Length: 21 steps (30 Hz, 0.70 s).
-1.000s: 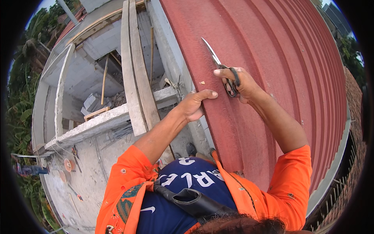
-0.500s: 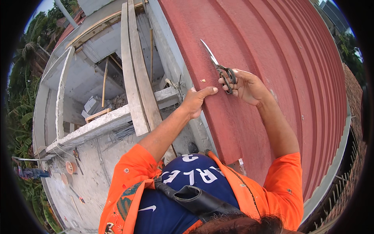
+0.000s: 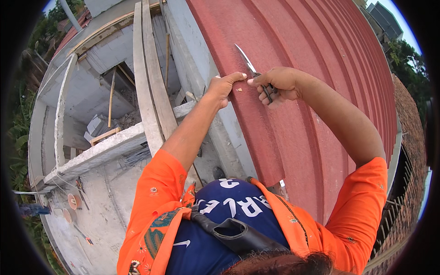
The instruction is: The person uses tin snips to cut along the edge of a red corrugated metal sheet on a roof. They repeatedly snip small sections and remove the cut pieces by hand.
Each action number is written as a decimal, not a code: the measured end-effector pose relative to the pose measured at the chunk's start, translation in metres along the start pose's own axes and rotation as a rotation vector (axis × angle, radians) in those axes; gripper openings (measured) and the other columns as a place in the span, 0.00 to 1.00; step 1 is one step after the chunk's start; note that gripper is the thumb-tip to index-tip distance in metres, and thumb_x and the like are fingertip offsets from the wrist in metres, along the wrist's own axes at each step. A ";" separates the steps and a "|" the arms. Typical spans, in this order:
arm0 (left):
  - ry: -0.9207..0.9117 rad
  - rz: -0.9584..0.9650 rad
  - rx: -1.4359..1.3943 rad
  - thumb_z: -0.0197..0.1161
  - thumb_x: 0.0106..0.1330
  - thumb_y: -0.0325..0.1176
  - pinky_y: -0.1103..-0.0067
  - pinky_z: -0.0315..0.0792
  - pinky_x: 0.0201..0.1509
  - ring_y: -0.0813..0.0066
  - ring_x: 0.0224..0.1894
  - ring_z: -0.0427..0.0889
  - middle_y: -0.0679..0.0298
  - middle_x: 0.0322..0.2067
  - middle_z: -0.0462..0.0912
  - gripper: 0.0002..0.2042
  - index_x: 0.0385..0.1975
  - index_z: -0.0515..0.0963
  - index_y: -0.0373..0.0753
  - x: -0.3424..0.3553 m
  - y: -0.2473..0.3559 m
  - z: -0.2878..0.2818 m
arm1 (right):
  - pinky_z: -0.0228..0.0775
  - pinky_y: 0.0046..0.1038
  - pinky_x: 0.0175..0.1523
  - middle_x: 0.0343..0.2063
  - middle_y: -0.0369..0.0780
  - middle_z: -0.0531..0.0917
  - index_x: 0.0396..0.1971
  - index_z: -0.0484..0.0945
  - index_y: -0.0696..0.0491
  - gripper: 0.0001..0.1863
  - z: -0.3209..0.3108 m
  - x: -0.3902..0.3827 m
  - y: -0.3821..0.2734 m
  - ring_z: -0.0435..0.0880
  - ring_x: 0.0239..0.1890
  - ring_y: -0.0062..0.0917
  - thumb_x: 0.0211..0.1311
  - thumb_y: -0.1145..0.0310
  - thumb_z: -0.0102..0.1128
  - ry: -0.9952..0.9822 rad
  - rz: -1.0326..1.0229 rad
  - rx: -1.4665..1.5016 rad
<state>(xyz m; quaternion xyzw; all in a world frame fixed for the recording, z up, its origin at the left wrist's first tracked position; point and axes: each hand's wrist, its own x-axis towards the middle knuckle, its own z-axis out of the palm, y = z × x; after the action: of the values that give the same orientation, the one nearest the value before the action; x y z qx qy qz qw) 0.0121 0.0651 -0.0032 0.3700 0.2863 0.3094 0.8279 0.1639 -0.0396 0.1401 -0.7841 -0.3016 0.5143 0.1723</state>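
Observation:
Dark-handled scissors (image 3: 246, 58) are in my right hand (image 3: 280, 85), which is closed around the handles. Their bright blades point away from me, up and to the left, over the red ribbed roofing sheet (image 3: 279, 142). My left hand (image 3: 224, 88) grips the sheet's left edge with the thumb on top and the other fingers curled at the side, partly hidden. The left thumb lies just short of the right thumb, close to the scissors' pivot. A small pale chip (image 3: 239, 90) rests on the sheet below the thumbs.
Two long wooden planks (image 3: 153, 68) span the open concrete structure to my left, over a concrete beam (image 3: 101, 145). A lower concrete floor (image 3: 110, 192) holds buckets (image 3: 73, 200) and tools. A tiled roof (image 3: 410, 119) borders the right side.
My left hand has slid farther along the sheet's edge, away from me. My right hand has turned over the scissors' handles, with its elbow swung outward to the right.

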 end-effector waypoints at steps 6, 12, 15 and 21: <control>0.194 -0.007 0.148 0.81 0.58 0.32 0.72 0.79 0.28 0.69 0.30 0.87 0.55 0.35 0.86 0.23 0.47 0.78 0.25 -0.011 0.007 0.017 | 0.79 0.37 0.37 0.28 0.39 0.81 0.33 0.79 0.54 0.21 0.012 -0.007 0.004 0.83 0.29 0.28 0.85 0.54 0.55 0.148 -0.025 -0.032; 0.191 -0.005 0.217 0.80 0.59 0.28 0.70 0.89 0.39 0.64 0.34 0.91 0.49 0.41 0.87 0.26 0.50 0.74 0.21 -0.007 0.010 0.017 | 0.70 0.32 0.26 0.22 0.39 0.80 0.30 0.79 0.55 0.24 0.017 -0.005 0.011 0.79 0.20 0.27 0.86 0.53 0.54 0.233 -0.130 -0.063; 0.209 -0.013 0.243 0.80 0.59 0.28 0.70 0.89 0.38 0.64 0.34 0.91 0.48 0.40 0.87 0.25 0.49 0.75 0.20 -0.007 0.008 0.018 | 0.68 0.30 0.23 0.22 0.39 0.80 0.30 0.80 0.56 0.25 0.018 -0.002 0.015 0.78 0.19 0.26 0.86 0.53 0.54 0.246 -0.153 -0.064; 0.200 -0.024 0.198 0.80 0.60 0.28 0.69 0.89 0.42 0.62 0.39 0.91 0.47 0.45 0.86 0.26 0.51 0.74 0.20 -0.009 0.011 0.015 | 0.70 0.32 0.25 0.24 0.39 0.82 0.30 0.81 0.54 0.23 0.015 0.006 0.024 0.81 0.21 0.26 0.85 0.53 0.55 0.234 -0.181 -0.062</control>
<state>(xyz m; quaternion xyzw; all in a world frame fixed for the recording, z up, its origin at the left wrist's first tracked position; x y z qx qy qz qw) 0.0139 0.0578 0.0158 0.4138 0.4010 0.3049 0.7583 0.1588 -0.0545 0.1157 -0.8133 -0.3646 0.3921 0.2278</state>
